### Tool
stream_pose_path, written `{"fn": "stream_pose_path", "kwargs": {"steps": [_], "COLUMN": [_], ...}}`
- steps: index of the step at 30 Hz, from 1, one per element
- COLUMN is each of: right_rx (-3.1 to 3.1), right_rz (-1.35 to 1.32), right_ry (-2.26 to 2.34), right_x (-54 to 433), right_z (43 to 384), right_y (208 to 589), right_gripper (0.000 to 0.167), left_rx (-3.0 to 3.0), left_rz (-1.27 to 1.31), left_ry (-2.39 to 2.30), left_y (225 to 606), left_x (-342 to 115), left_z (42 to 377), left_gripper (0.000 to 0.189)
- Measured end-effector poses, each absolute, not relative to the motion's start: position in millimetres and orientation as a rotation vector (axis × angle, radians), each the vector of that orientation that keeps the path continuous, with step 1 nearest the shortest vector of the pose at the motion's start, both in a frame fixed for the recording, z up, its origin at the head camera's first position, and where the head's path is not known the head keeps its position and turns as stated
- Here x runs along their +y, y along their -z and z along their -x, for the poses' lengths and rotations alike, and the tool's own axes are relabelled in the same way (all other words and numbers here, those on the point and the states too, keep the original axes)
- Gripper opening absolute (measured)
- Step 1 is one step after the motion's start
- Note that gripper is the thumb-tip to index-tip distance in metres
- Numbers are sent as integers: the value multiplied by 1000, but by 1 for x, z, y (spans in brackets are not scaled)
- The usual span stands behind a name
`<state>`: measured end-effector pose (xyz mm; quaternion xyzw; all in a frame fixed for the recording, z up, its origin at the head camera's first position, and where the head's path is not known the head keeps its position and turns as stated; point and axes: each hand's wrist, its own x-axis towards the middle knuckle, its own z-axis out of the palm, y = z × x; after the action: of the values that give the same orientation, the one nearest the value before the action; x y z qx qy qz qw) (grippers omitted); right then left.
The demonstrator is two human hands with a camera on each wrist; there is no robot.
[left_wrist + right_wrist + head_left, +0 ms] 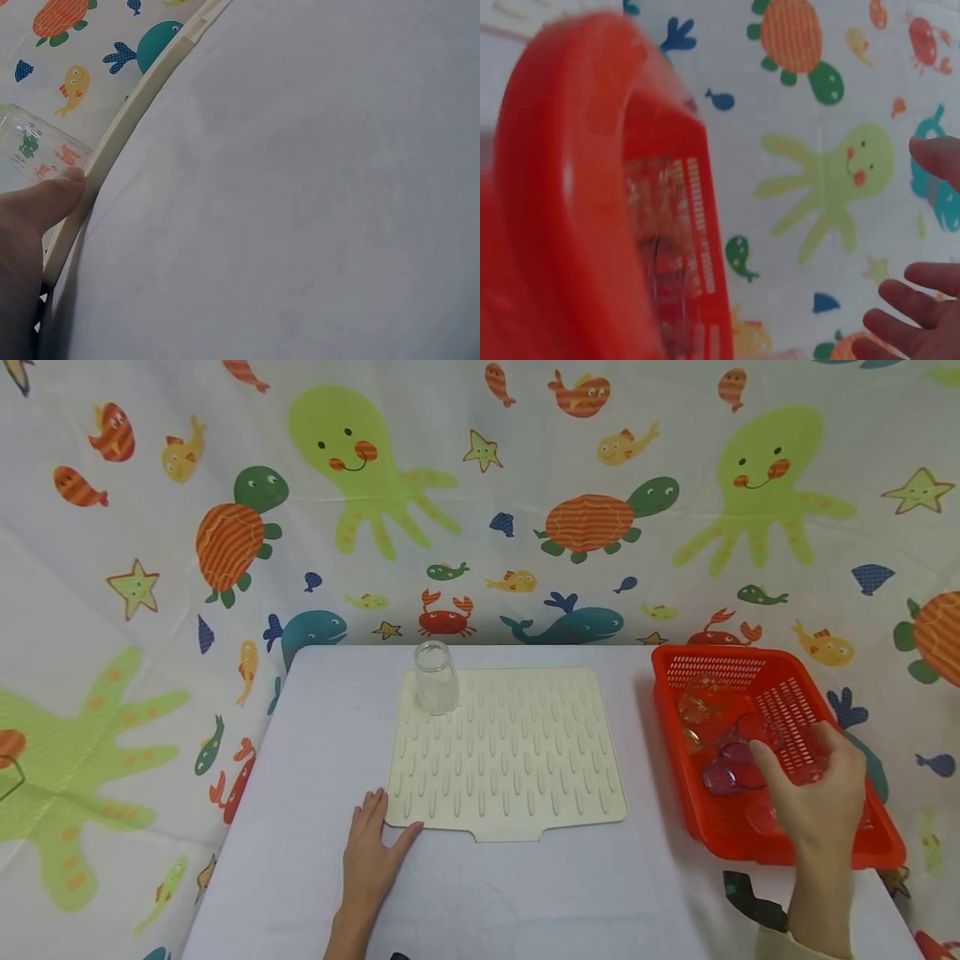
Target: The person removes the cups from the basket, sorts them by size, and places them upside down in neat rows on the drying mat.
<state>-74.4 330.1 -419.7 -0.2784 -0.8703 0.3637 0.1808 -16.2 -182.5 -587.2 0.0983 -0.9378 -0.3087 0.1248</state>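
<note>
My left hand (371,852) rests at the front left corner of a cream ridged drying board (506,832), fingers along its side and thumb at its front edge. In the left wrist view the thumb (56,202) touches the board's rim (124,135). A clear drinking glass (437,685) stands upside down on the board's back left corner. Over the red plastic basket (678,777) hovers my right hand (825,793), its fingers spread and nothing between them in the right wrist view. Inside the basket lie a purple glass (723,772) and several clear ones (701,697).
A white cloth covers the table (322,735). Behind it and at both sides hangs a curtain (517,443) printed with sea animals. The basket's raised rim (562,165) runs close to the right wrist camera. A dark strap (753,902) shows beside the right wrist.
</note>
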Motion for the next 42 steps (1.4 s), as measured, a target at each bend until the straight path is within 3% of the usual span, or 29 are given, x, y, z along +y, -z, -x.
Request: {"fn": "stream_pose_path", "kwargs": {"steps": [18, 31, 42], "right_rx": [-2499, -2586, -2501], "right_rz": [1069, 1229, 1321], "right_ry": [-937, -1037, -1105], "right_x": [375, 383, 383], "right_z": [52, 45, 39], "right_y": [448, 461, 467], "right_gripper": [89, 109, 105], "left_rx": [-2725, -2749, -2749], "left_rz": [-267, -280, -271], "left_ry": [879, 915, 915], "left_y": [589, 588, 589], "left_x": [-184, -185, -185], "left_z": [17, 16, 17], "left_gripper": [87, 87, 87]}}
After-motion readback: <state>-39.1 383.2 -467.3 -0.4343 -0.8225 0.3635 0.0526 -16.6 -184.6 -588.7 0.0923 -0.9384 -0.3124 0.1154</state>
